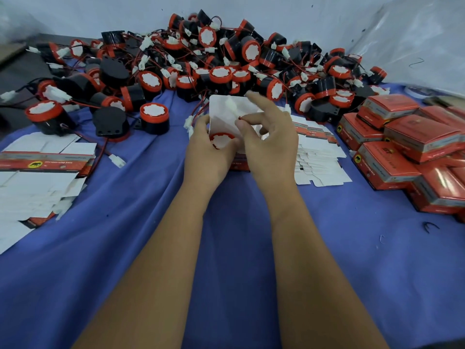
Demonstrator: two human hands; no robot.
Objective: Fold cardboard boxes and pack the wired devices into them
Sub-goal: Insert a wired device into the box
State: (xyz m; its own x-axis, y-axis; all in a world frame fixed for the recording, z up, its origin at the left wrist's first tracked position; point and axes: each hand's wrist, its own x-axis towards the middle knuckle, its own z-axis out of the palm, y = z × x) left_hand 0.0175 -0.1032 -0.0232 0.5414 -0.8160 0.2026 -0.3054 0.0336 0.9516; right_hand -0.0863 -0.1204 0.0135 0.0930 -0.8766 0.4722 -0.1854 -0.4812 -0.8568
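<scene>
Packing one wired device (221,140) into open box (226,114), centre of desk (226,222), near side of device heap (214,59). Left hand (208,152) gripped box with device; right hand (266,137) pinched red wire (240,118). Next, judged: tuck wire in, close flap.

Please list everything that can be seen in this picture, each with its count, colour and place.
Round wired devices: a large heap, black with red-and-white caps, far centre.
Device being packed: one, red-rimmed, in the open cardboard box, centre.
Flat unfolded cardboard boxes: one stack, white and red, left; another stack right of centre.
Closed red cardboard boxes: a pile, right.
Blue cloth: one, covering the table.
Left hand: grips the box with the device.
Right hand: fingers pinch the red wire.
</scene>
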